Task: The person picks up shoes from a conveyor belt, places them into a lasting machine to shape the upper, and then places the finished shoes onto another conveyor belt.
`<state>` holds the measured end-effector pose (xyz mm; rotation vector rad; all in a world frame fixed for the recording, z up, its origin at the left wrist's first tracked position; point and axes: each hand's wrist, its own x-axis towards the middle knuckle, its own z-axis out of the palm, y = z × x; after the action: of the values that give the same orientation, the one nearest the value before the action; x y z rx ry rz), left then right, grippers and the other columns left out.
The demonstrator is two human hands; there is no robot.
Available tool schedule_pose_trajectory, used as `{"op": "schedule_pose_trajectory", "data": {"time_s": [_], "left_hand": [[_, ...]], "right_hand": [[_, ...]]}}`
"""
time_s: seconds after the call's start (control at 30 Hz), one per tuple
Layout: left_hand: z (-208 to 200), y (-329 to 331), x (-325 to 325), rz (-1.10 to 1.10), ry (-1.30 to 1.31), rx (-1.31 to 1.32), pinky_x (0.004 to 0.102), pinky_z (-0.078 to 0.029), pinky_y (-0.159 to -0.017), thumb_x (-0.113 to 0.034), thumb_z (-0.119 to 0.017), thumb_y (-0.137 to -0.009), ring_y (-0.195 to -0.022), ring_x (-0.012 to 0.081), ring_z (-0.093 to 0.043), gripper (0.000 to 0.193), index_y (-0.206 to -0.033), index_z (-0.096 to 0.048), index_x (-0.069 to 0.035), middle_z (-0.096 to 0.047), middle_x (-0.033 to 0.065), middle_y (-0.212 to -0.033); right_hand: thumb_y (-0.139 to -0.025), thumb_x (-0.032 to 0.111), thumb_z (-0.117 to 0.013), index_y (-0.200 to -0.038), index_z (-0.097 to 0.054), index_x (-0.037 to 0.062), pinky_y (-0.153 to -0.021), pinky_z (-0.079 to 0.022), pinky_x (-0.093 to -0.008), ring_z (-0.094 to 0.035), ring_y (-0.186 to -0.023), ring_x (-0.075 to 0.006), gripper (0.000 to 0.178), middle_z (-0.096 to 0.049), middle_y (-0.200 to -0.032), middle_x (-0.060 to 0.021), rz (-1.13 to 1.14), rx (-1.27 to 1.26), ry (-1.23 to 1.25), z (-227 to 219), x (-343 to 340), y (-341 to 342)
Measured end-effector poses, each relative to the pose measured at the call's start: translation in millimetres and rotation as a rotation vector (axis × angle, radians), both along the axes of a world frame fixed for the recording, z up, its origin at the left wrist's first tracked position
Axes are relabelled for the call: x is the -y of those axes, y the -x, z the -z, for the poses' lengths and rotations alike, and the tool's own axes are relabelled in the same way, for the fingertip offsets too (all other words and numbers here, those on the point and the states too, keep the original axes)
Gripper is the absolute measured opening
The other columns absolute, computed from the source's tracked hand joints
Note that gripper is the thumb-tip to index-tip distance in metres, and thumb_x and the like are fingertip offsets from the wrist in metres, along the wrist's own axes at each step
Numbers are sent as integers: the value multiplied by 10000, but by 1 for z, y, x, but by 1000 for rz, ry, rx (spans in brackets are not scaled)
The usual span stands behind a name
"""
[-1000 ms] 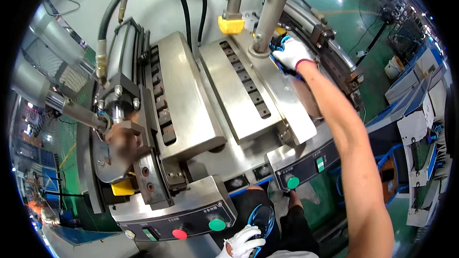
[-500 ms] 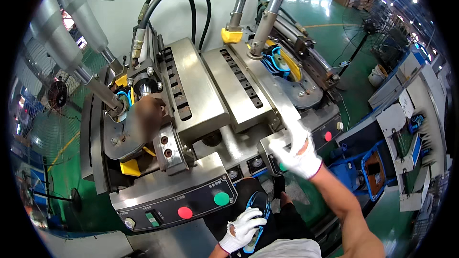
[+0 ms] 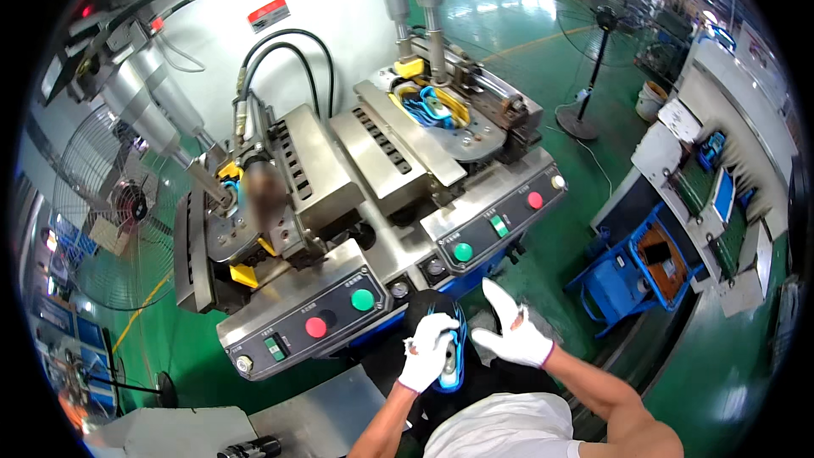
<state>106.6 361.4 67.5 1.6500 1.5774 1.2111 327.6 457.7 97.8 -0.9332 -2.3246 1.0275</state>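
In front of my lap, my left hand (image 3: 426, 352) is closed around a blue-edged shoe (image 3: 453, 366), its opening with blue lining facing up. The gloved fingers wrap over its left side and upper end. To the right of the shoe, my right hand (image 3: 515, 335) is open, fingers stretched out and thumb apart, touching nothing. Both hands wear white gloves. Beyond them stands a two-station metal machine (image 3: 343, 225). A blue shoe part (image 3: 428, 108) sits in its right station, near yellow pads; some blue shows in the left station too, mostly hidden by the metal rods.
Two control panels with red and green buttons, the left panel (image 3: 314, 322) and the right panel (image 3: 500, 220), face me. A blue chair (image 3: 615, 288) stands at the right, near a workbench with brushes. Fans stand on both sides. A metal tabletop (image 3: 318, 416) lies lower left.
My right hand has come down from in front of the right control panel to beside the shoe. My left hand has lifted and turned the shoe. The whole view has shifted.
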Motion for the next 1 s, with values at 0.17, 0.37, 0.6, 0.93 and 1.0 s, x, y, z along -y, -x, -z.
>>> {"op": "schedule_pose_trajectory", "data": {"time_s": [0.17,0.37,0.6,0.93,1.0], "left_hand": [[-38,-76,-55,52,-275,-79,447,-477,-1065,33,-708,-840,-1203,373,-606,295,-1110,-718,-83,-647,157,-1206],[-129,-246,-103,551,-570,18,525,-399,-1181,5,-761,-787,-1336,442,-531,500,-1271,-659,-63,-578,196,-1361],[-141,-273,-99,851,-567,-73,532,-465,-1122,-22,-849,-745,-1329,496,-545,655,-1358,-619,-36,-563,244,-1447],[7,-166,-41,435,98,-200,471,-478,-1106,-86,-790,-868,-1284,414,-589,505,-1342,-626,-21,-620,223,-1368],[-5,-149,-30,350,168,-363,470,-485,-1091,-84,-775,-884,-1268,419,-593,476,-1333,-631,-22,-625,222,-1356]], "right_hand": [[-798,516,-857,-1638,-181,-56,-1275,-252,-495,-328,-1532,-449,1221,-290,-1653,-315,160,-2,62,15,78,-62],[-874,240,-830,-1584,-315,25,-1130,-434,-442,-561,-1339,-302,904,-518,-1490,-202,946,-237,-94,20,71,-147],[-922,173,-812,-1476,-522,3,-1107,-444,-378,-582,-1233,-199,649,-605,-1395,-106,1444,-1039,-434,-28,-31,-301],[-832,790,-669,-1400,-650,8,-1086,-477,-427,-628,-1305,-369,968,-676,-1377,-241,1869,241,-216,-37,-188,-673],[-839,838,-606,-1384,-669,2,-1115,-453,-427,-631,-1301,-347,1000,-686,-1373,-216,1682,506,113,-3,-234,-687]]}}
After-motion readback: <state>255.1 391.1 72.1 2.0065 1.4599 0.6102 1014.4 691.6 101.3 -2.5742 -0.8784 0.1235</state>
